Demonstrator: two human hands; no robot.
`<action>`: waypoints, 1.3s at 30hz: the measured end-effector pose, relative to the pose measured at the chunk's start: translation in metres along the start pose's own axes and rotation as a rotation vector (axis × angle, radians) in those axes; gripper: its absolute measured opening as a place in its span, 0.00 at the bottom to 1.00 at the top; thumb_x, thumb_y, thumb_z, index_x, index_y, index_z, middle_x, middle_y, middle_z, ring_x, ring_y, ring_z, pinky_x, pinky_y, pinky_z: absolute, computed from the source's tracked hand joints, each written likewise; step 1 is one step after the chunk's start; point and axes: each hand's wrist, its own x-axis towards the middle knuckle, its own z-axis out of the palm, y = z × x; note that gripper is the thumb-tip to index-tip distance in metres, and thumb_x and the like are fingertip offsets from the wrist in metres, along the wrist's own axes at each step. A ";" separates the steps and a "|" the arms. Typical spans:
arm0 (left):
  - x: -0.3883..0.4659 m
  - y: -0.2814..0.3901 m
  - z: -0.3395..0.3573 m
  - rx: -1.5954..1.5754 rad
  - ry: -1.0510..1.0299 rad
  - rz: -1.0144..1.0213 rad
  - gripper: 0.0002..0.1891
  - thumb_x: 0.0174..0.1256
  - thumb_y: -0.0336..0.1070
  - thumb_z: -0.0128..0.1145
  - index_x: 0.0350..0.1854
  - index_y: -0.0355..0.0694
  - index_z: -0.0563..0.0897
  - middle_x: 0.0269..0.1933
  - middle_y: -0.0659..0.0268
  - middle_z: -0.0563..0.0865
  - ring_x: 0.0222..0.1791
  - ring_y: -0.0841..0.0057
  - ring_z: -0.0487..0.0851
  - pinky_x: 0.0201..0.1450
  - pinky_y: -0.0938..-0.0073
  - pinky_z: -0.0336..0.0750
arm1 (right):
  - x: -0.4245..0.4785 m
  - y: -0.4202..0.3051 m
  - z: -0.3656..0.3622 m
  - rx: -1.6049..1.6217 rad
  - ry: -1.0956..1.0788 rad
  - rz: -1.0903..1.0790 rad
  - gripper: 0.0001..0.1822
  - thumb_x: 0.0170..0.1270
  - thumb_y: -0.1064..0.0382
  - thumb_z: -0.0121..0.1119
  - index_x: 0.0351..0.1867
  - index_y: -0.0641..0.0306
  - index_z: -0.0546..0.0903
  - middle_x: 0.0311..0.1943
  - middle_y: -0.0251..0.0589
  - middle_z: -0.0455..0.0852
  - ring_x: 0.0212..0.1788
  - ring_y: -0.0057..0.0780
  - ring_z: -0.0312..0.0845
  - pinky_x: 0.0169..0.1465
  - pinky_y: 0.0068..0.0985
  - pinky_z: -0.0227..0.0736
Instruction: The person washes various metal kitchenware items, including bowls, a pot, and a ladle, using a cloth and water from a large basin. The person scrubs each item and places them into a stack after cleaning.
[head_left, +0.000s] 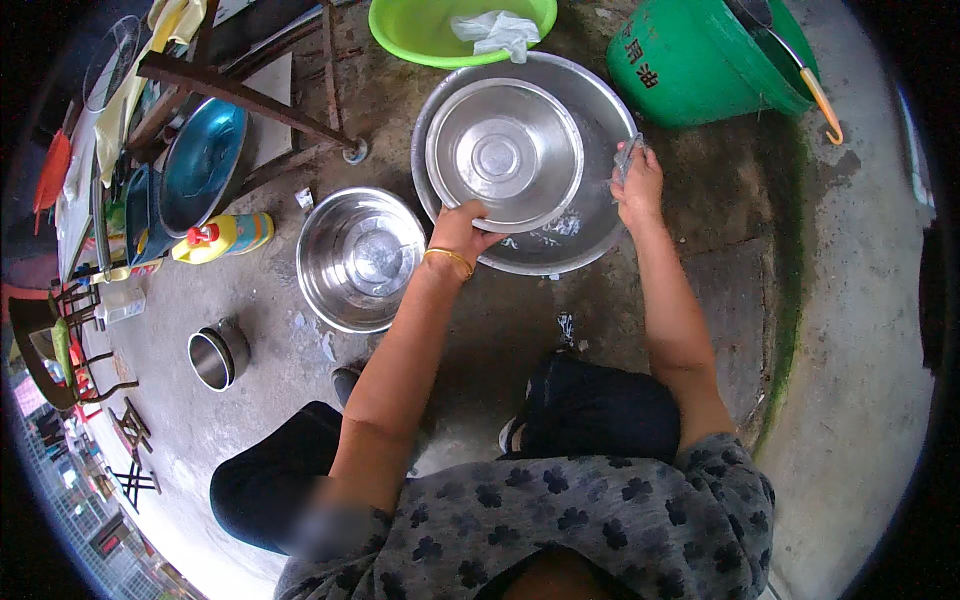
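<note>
My left hand (463, 229) grips the near rim of a shiny metal bowl (504, 154), which is over a larger grey metal basin (555, 255). Suds and a little water show in the basin. At the basin's right rim, my right hand (639, 180) holds a thin, crumpled, translucent cloth or piece of plastic (626, 157). Another steel basin (360, 259) stands on the floor, left of my left forearm. Beyond the grey basin is a lime-green plastic tub (420, 45) with a white cloth or bag (499, 31) over its rim.
A green bucket (675, 67) with an orange-handled utensil (819, 97) is at the upper right. To the left are a metal-framed stand (247, 97), a blue pan (202, 165), a yellow bottle (225, 236) and a metal cup or pot (217, 356). Wet concrete surrounds them.
</note>
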 end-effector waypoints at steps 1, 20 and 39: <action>0.002 -0.003 0.002 0.033 0.029 0.019 0.23 0.57 0.23 0.49 0.58 0.38 0.67 0.51 0.54 0.78 0.46 0.58 0.81 0.40 0.58 0.84 | -0.003 -0.003 0.005 -0.136 0.005 -0.021 0.14 0.72 0.52 0.47 0.48 0.58 0.75 0.27 0.32 0.75 0.20 0.20 0.66 0.21 0.21 0.59; 0.044 -0.032 0.009 0.796 0.473 0.434 0.45 0.54 0.19 0.49 0.75 0.55 0.48 0.57 0.52 0.78 0.52 0.59 0.81 0.54 0.67 0.74 | -0.002 0.052 0.063 -1.124 -0.334 -0.835 0.19 0.54 0.67 0.61 0.49 0.65 0.78 0.51 0.48 0.76 0.55 0.48 0.71 0.59 0.39 0.67; 0.039 -0.025 0.015 0.223 0.260 0.037 0.30 0.53 0.23 0.53 0.61 0.49 0.65 0.47 0.59 0.76 0.42 0.64 0.79 0.36 0.59 0.84 | 0.011 0.101 0.089 -1.746 -0.475 -0.647 0.14 0.54 0.68 0.57 0.43 0.64 0.81 0.40 0.46 0.81 0.47 0.46 0.78 0.44 0.38 0.79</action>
